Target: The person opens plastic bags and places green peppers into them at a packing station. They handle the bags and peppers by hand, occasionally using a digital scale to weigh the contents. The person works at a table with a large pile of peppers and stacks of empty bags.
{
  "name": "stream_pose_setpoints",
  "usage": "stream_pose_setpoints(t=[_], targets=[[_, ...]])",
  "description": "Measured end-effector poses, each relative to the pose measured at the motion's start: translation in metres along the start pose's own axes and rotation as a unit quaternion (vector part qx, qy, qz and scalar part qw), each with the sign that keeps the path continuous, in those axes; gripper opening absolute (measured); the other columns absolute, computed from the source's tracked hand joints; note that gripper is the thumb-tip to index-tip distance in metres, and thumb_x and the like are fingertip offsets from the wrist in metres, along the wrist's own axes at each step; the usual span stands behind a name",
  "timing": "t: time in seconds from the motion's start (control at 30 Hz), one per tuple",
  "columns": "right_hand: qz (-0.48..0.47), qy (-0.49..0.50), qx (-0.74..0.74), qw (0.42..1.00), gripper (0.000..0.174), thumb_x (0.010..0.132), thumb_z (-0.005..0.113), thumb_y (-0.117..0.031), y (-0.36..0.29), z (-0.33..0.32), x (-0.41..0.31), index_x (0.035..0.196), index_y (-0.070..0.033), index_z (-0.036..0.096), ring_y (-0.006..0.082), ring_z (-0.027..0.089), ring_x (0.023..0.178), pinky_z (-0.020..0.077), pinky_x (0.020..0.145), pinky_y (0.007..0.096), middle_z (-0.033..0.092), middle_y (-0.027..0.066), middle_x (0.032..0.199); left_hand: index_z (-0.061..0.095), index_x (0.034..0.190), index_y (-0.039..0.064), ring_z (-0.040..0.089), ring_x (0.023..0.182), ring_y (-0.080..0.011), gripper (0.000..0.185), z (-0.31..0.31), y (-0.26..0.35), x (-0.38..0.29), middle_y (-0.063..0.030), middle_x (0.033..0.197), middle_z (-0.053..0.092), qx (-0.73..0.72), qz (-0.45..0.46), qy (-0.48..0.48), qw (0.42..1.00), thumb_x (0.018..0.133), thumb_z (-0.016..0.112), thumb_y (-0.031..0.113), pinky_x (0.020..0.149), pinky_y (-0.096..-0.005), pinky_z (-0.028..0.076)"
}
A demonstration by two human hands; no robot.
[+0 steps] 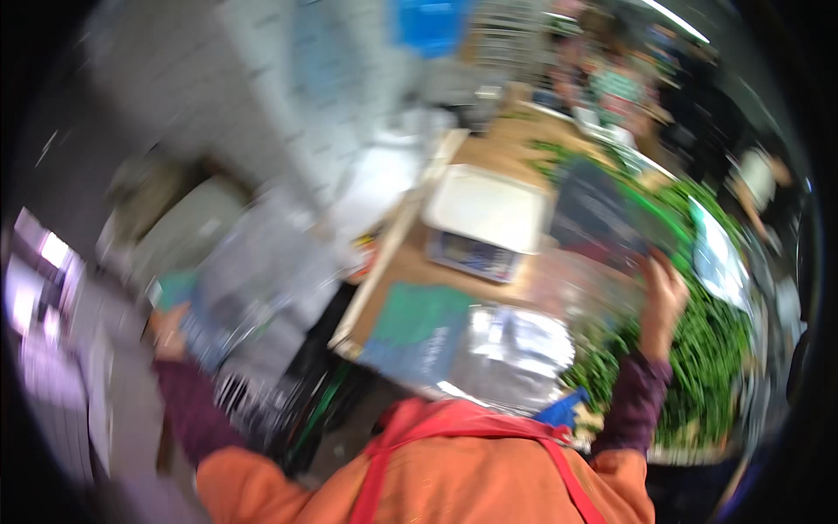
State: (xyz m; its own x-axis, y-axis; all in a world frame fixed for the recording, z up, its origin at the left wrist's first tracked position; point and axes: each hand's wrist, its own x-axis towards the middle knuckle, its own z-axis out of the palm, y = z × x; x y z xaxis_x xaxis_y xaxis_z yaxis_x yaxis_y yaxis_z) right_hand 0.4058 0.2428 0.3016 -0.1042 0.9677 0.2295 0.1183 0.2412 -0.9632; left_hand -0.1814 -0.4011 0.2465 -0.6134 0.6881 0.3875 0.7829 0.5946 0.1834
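Blur softens the whole view. On the left, my left hand [171,331] is closed on a clear plastic bag with a blue-green printed part [203,334], held off the table's side. My right hand [662,295] is at the edge of a dark printed plastic bag [596,213], over the greens; whether it grips the bag is unclear. A digital scale with a white top [488,206] stands on the wooden table [399,262]. Nearer me lie a green and blue printed bag [419,327] and a shiny clear plastic bag [517,354].
Leafy green vegetables [700,367] are heaped at the right. A grey sack or bag [190,229] stands at the left. The table's raised wooden edge [380,268] runs away from me. Other people [756,183] are at the far right, and a blue container [432,26] is at the top.
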Motion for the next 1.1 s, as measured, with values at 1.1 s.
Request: stream_pose_setpoints(t=[1.1], targets=[[-0.022,0.371,0.494,0.786,0.015,0.087,0.057,-0.002,0.036,-0.258,0.162,0.101,0.003,0.057,0.0314,0.068,0.088,0.0524,0.082,0.0459,0.063,0.0134,0.097,0.062,0.120,0.002,0.062,0.098,-0.0217,0.040,0.175,0.385,0.145,-0.0099,0.110,0.065,-0.479,-0.172,-0.187,0.840,0.086,0.066,0.021,0.088,-0.0364,0.049]])
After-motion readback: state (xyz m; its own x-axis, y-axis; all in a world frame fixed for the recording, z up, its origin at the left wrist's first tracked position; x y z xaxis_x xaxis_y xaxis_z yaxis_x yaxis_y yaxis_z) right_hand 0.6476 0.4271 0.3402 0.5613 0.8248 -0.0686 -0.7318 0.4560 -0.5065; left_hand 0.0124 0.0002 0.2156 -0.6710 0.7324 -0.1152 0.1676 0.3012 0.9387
